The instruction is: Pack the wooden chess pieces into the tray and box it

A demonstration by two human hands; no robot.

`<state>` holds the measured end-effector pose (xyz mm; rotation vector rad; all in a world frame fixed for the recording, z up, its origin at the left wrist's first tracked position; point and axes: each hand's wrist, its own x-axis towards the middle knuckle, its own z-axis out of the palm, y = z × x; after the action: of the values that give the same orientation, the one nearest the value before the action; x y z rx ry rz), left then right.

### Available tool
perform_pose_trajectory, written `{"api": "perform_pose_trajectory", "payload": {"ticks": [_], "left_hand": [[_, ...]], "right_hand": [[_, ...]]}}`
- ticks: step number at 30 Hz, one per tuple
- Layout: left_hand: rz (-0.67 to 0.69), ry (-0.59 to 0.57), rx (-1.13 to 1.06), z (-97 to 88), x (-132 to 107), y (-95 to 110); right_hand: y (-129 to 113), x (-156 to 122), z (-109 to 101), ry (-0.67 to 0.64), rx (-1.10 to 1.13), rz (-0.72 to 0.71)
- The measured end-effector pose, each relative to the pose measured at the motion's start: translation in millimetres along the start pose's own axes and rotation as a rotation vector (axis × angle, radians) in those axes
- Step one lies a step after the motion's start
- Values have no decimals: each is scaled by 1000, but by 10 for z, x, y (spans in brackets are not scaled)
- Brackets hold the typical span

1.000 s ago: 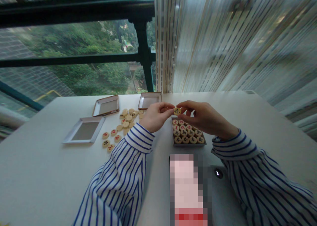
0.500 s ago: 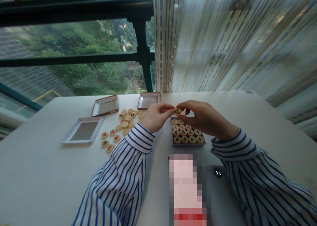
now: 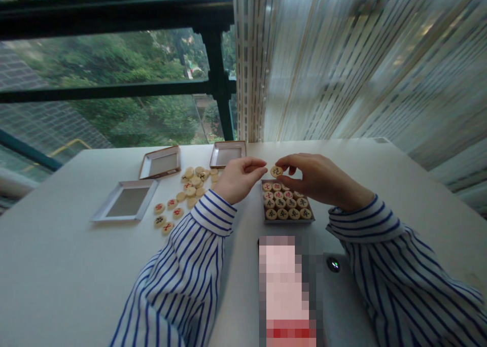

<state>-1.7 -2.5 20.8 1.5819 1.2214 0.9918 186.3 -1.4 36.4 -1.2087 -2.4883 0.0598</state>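
Observation:
My right hand (image 3: pixel 317 177) pinches a round wooden xiangqi piece (image 3: pixel 276 171) with a black character, between thumb and forefinger. It is raised just over the far edge of a shallow box (image 3: pixel 287 221). Rows of red and black xiangqi pieces (image 3: pixel 280 204) fill the part of the box that shows; my right hand hides its far right corner. My left hand (image 3: pixel 239 179) is just left of the raised piece, holding nothing, its thumb and forefinger tips slightly apart. Beyond my left sleeve lies a loose heap of xiangqi pieces (image 3: pixel 193 181), partly hidden by that hand.
Several xiangqi pieces (image 3: pixel 160 221) lie apart in front of the heap. Shallow box parts stand around it: a white-rimmed one (image 3: pixel 102 212), a brown-edged one (image 3: pixel 146 176) and another (image 3: pixel 228 166) at the back. A blurred-out object (image 3: pixel 285 286) and a grey device (image 3: pixel 334 265) lie nearest me.
My left fingers have let go of the piece. My right hand has drawn it slightly to the right, leaving a gap between it and my left fingertips.

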Motion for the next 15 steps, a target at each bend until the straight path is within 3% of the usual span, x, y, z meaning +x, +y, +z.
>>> {"api": "perform_pose_trajectory", "payload": {"ticks": [8, 15], "left_hand": [[94, 20, 306, -14, 7, -73], [117, 23, 413, -17, 7, -112]], "right_hand": [[96, -17, -24, -102, -85, 99], [165, -22, -20, -244, -159, 149]]}}
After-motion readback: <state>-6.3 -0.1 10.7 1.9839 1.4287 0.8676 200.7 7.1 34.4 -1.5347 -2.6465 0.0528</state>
